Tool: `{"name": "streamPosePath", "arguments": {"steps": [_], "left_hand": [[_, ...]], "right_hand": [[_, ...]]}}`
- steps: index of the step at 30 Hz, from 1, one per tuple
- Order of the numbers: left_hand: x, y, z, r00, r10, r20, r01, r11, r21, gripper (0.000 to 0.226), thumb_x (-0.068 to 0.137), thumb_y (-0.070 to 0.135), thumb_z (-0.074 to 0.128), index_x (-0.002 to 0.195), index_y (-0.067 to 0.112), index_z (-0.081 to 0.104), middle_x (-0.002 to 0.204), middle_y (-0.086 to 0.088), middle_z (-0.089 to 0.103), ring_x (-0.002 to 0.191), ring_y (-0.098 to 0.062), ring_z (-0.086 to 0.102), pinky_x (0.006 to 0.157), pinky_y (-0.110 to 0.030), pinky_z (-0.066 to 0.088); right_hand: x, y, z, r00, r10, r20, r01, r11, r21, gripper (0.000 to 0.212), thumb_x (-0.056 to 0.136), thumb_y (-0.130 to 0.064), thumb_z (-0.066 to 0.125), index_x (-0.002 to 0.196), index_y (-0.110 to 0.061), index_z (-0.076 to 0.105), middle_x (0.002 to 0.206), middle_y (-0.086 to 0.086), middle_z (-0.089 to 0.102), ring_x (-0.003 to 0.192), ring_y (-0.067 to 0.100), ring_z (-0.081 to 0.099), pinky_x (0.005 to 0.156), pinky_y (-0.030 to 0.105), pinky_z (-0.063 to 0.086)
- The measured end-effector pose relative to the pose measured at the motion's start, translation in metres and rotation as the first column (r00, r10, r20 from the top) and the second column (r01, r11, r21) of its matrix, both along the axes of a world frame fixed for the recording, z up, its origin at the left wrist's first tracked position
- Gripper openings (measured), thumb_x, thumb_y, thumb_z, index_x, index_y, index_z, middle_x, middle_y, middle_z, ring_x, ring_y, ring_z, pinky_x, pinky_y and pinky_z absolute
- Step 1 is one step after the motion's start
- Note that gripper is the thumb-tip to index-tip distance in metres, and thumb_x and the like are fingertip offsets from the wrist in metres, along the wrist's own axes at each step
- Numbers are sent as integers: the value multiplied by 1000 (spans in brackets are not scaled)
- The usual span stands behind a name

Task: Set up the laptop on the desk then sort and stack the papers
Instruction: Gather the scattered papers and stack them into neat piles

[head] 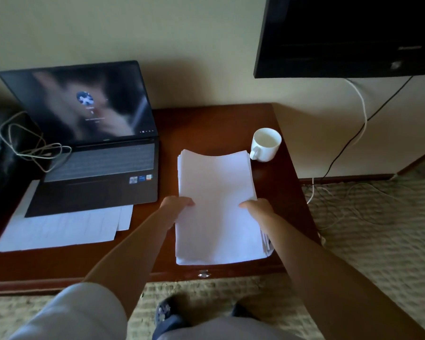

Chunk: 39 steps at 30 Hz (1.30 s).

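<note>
Laptop (88, 143) stands open at the desk's (206, 123) left, screen lit, a cable (32, 146) looped over its corner and loose sheets (59, 229) beneath. Left hand (174, 207) and right hand (258, 209) each pinch a side of the paper stack (216, 204) beside it. A mug (265, 144) sits at the stack's far right corner.
</note>
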State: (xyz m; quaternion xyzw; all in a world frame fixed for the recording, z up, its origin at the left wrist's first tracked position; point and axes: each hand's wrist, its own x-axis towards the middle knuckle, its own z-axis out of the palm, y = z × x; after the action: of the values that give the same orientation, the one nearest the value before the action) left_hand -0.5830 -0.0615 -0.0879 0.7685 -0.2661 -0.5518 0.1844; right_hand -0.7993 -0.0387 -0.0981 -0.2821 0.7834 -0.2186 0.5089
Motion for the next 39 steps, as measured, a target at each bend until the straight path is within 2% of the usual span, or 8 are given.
{"name": "streamPosePath", "arguments": {"steps": [5, 11, 16, 23, 27, 30, 33, 39], "left_hand": [[-11, 5, 8, 999, -31, -17, 28, 990, -136, 42, 77, 6, 69, 113, 14, 50, 101, -11, 58, 89, -30, 59, 72, -41, 52], [-6, 12, 35, 997, 63, -39, -73, 936, -345, 50, 75, -4, 69, 110, 17, 41, 103, -10, 54, 90, -28, 57, 71, -41, 52], [0, 19, 70, 990, 94, -107, -142, 728, -671, 64, 71, -12, 69, 117, 23, 40, 92, 2, 58, 82, -16, 59, 64, -26, 50], [2, 28, 74, 962, 174, -210, -272, 645, -714, 65, 70, -12, 69, 118, 21, 41, 95, 4, 56, 86, -11, 58, 72, -26, 49], [0, 28, 63, 971, 165, -173, -239, 670, -703, 68, 73, 8, 79, 128, 16, 41, 109, 0, 58, 96, -15, 60, 82, -30, 52], [-3, 23, 57, 971, 222, -87, -225, 730, -646, 64, 76, 22, 79, 129, 14, 44, 118, -5, 59, 108, -24, 58, 92, -36, 49], [-11, 15, 57, 962, 269, -51, -243, 754, -610, 53, 82, 21, 74, 125, 11, 45, 118, -8, 60, 107, -27, 59, 90, -39, 52], [-15, 8, 42, 965, 238, 105, -160, 862, -482, 52, 87, -7, 53, 133, 16, 44, 121, -9, 59, 99, -25, 59, 75, -32, 54]], "right_hand": [[23, 3, -1, 1000, 3, -31, -7, 992, -126, 36, 82, -8, 59, 116, -4, 52, 111, 14, 61, 88, 26, 58, 70, 29, 45], [37, 10, 21, 991, 5, -132, -55, 927, -372, 53, 78, -10, 52, 130, -19, 45, 122, 7, 61, 110, 36, 58, 92, 43, 50], [52, 5, 59, 989, -126, 79, 147, 740, -656, 65, 80, 5, 53, 141, -11, 36, 127, 4, 56, 120, 28, 53, 89, 24, 39], [58, 5, 70, 947, -170, 271, 318, 585, -746, 69, 73, 19, 49, 135, -13, 40, 118, 0, 55, 103, 11, 55, 78, 3, 42], [52, 1, 57, 984, -71, 164, 170, 649, -742, 71, 76, 12, 54, 136, -18, 34, 123, -2, 53, 115, 18, 55, 100, 30, 44], [51, 0, 46, 999, 2, 50, 35, 676, -736, 67, 81, 9, 55, 140, -10, 30, 134, 5, 48, 128, 22, 47, 105, 26, 35], [50, -6, 42, 995, -31, -97, -45, 722, -691, 69, 84, 5, 52, 146, -8, 24, 147, 8, 38, 135, 21, 38, 101, 14, 28], [36, -12, 18, 966, 113, -233, -199, 901, -386, 71, 86, 2, 41, 151, -15, 16, 149, 8, 38, 134, 28, 40, 110, 37, 36]]}}
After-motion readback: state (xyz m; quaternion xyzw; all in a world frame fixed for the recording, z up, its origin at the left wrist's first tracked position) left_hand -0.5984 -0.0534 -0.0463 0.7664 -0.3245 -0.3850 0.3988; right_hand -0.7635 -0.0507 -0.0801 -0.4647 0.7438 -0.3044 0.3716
